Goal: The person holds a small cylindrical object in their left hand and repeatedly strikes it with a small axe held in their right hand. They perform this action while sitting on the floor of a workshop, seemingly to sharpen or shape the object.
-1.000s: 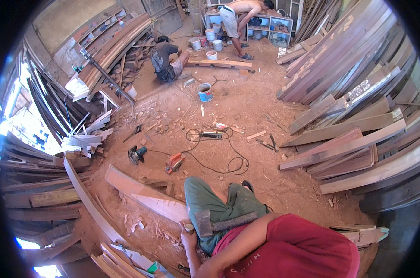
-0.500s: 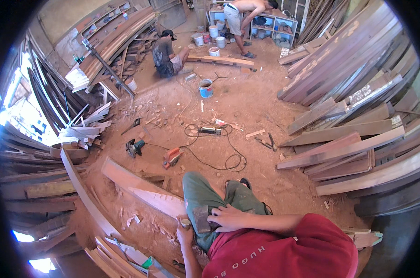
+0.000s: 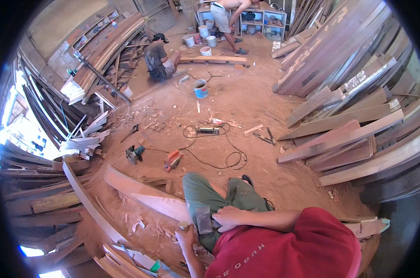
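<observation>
My left hand [image 3: 186,238] is closed around a tool with a round, pale wooden end [image 3: 184,225], probably a chisel handle; its blade is hidden. Next to it, my right hand [image 3: 228,217] grips a dark, blocky mallet [image 3: 203,220] over my green-trousered thigh. Its handle is mostly hidden by the hand. The mallet head is apart from the tool's round end. A long reddish timber [image 3: 143,194], with a paler cut face, runs from beside my left hand toward the far left. Wood chips [image 3: 161,230] lie beside it.
An orange power tool [image 3: 173,160], a teal power tool [image 3: 135,154] and a looping cable [image 3: 198,160] lie ahead. Beyond stands a blue bucket [image 3: 200,89]. Planks [image 3: 339,148] are stacked at right and left. One person [image 3: 159,60] sits; another [image 3: 226,21] bends over shelves.
The view has shifted slightly. My right hand has drawn its fingers in around the mallet, which now shows more of its head. My left hand keeps hold of the round-ended tool.
</observation>
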`<control>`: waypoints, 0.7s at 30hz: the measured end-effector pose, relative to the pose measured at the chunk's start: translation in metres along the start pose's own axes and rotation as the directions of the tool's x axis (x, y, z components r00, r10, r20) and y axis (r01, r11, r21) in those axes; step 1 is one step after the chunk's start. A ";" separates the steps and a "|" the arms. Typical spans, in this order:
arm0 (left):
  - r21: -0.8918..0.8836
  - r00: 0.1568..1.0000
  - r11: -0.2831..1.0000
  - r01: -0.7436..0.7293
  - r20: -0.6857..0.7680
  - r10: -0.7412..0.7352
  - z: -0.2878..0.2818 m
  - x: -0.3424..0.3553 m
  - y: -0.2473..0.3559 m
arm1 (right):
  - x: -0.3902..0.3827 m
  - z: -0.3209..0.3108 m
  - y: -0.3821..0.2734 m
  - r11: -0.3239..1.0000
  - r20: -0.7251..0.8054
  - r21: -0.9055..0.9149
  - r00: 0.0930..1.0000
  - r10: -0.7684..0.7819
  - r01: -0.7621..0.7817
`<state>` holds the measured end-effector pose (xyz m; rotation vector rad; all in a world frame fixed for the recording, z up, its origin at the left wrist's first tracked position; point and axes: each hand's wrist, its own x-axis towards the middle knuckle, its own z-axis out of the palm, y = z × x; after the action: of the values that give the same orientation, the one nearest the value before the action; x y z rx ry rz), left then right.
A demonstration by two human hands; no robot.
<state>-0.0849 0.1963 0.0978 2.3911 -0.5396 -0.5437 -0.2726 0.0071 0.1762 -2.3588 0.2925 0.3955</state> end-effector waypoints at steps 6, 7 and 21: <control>-0.103 0.999 0.995 -0.008 -0.032 0.005 -0.011 -0.023 0.021 | 0.007 -0.016 0.011 0.996 0.106 0.074 0.993 -0.049 0.042; -0.113 0.997 0.993 -0.044 -0.070 0.036 -0.010 -0.023 0.012 | 0.008 -0.023 0.009 0.993 0.145 0.113 0.987 -0.063 0.046; -0.600 0.913 0.769 -0.219 -0.405 -0.056 -0.113 0.024 0.072 | 0.010 -0.027 0.000 0.284 0.406 0.892 0.901 -0.156 -0.353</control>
<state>-0.0264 0.1858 0.2200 1.7327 -0.2166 -0.1350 -0.2579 -0.0119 0.1915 -0.9591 0.3400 0.5696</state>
